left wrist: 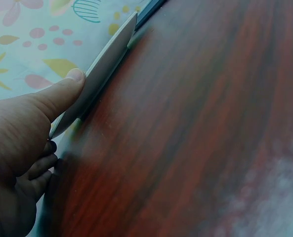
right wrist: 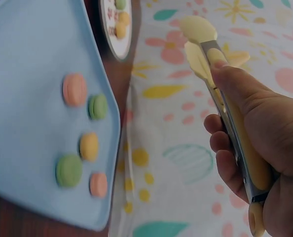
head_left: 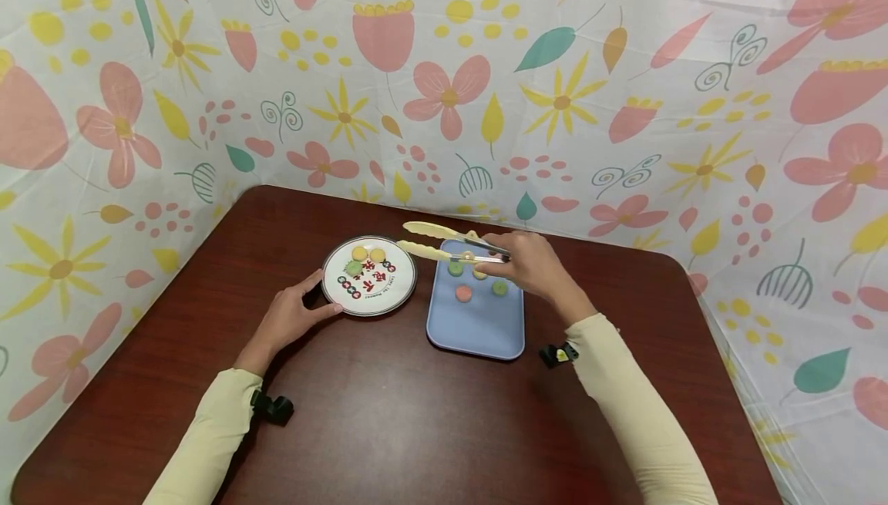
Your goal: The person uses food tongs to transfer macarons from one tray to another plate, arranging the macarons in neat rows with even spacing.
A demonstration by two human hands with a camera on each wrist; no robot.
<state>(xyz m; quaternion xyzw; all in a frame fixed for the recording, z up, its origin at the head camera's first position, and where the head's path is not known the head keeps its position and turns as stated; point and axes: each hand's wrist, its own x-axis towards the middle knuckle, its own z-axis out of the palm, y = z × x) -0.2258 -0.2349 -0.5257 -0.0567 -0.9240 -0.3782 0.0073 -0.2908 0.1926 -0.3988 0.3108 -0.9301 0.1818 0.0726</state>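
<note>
- Far left: patterned cloth [head_left: 118, 119] upright beside table [head_left: 388, 412], cut off by view edge.
- Left sleeve [head_left: 215, 420], cut off at bottom; black band [head_left: 272, 406] at wrist.
- Left hand [head_left: 284, 316]: thumb and fingers pinching rim of plate [head_left: 380, 303]; plate nearly edge-on in left wrist view, some fingers hidden there.
- On plate, toward far side: two yellow macarons [head_left: 378, 256], one green macaron [head_left: 354, 268]; small lettering hard to read.
- Tongs [head_left: 425, 251]: tips apart, nothing between; slanting above tray's far left corner toward plate, blocking sight of tray's far end.
- Blue tray [head_left: 475, 328], just right of plate: five macarons [right wrist: 74, 89] countable in right wrist view (two pink, two green, one yellow); far ones partly covered in head view.
- Right hand [head_left: 530, 262]: wrapped round tongs, hiding tray's far right corner.
- Far right: right sleeve [head_left: 645, 405], cut off at bottom.
</note>
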